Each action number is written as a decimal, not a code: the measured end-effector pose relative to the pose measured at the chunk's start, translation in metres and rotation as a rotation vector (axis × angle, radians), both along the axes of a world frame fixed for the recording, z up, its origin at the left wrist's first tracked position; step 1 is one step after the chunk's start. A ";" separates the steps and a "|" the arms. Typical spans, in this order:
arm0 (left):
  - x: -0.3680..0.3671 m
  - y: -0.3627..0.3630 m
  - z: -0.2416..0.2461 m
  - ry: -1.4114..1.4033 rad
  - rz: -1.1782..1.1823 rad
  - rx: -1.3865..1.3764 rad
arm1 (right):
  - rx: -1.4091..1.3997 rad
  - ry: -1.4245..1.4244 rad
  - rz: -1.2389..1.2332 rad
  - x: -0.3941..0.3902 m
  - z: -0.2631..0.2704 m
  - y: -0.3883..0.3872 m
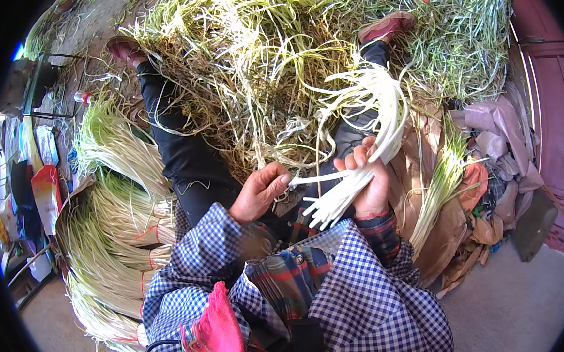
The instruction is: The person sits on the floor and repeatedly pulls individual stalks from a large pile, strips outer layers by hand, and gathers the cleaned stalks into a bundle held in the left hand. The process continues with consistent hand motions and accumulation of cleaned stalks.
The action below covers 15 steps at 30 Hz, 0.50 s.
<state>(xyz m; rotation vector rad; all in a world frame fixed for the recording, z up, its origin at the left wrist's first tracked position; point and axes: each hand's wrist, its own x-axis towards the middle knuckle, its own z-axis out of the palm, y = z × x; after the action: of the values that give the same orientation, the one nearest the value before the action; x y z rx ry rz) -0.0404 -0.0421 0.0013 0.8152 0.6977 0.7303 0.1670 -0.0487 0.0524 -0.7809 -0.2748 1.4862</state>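
Observation:
My right hand (370, 182) is closed around a bunch of pale, long-stemmed leafy vegetables (390, 105), probably blanched chives or garlic shoots. Their white cut ends point down toward my lap and the thin leaves droop above the fist. My left hand (264, 189) pinches the end of one white stalk (318, 177) between thumb and forefinger; this stalk slants across to the bunch. Between my spread legs lies a big heap of loose stalks and dry trimmings (249, 85). Bundles tied with red bands (124, 263) are stacked at my left side.
A loose pile of the same stalks (440, 187) lies on brown sheeting (418, 161) to my right. Crumpled plastic and cloth (500, 142) lie beyond it, near a reddish door (555, 121). Bags (47, 194) and a metal frame (35, 85) stand at the far left.

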 end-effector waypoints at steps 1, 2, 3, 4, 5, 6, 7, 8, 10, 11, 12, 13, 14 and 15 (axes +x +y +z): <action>0.006 -0.004 0.003 0.016 0.100 0.004 | 0.040 0.085 -0.044 -0.005 0.002 0.000; 0.013 -0.006 0.006 0.026 0.200 0.015 | -0.053 0.044 -0.084 -0.009 0.004 -0.001; 0.019 -0.009 0.010 0.030 0.302 0.026 | -0.096 0.017 -0.100 -0.014 0.006 -0.002; 0.024 -0.012 0.014 0.194 0.331 0.195 | -0.102 0.009 -0.104 -0.020 0.006 -0.004; 0.031 -0.014 0.017 0.202 0.339 0.302 | -0.056 -0.010 -0.072 -0.025 0.005 -0.004; 0.033 -0.018 0.020 0.260 0.265 0.338 | 0.027 -0.017 -0.033 -0.028 0.006 -0.006; 0.034 -0.020 0.020 0.308 0.196 0.375 | 0.121 -0.030 0.020 -0.030 0.006 -0.009; 0.035 -0.020 0.019 0.300 0.161 0.400 | 0.159 -0.021 0.065 -0.027 0.006 -0.009; 0.027 -0.014 0.009 0.463 0.083 0.617 | 0.137 -0.051 0.110 -0.023 0.007 -0.013; 0.023 -0.009 0.002 0.564 0.084 0.770 | 0.136 -0.035 0.134 -0.020 0.009 -0.016; 0.020 0.001 -0.009 0.696 0.147 0.818 | 0.134 0.001 0.148 -0.016 0.011 -0.018; 0.013 0.014 -0.020 0.985 0.056 0.746 | 0.134 0.038 0.165 -0.012 0.014 -0.020; 0.007 0.028 -0.029 1.121 0.039 0.794 | 0.119 0.020 0.150 -0.010 0.017 -0.022; 0.004 0.042 -0.035 1.218 -0.017 0.985 | 0.149 0.021 0.176 -0.008 0.021 -0.022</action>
<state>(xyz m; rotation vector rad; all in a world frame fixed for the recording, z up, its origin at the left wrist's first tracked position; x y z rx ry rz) -0.0365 -0.0004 -0.0342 2.2433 1.4201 0.4724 0.1593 -0.0703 0.0731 -0.6339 -0.4428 1.6175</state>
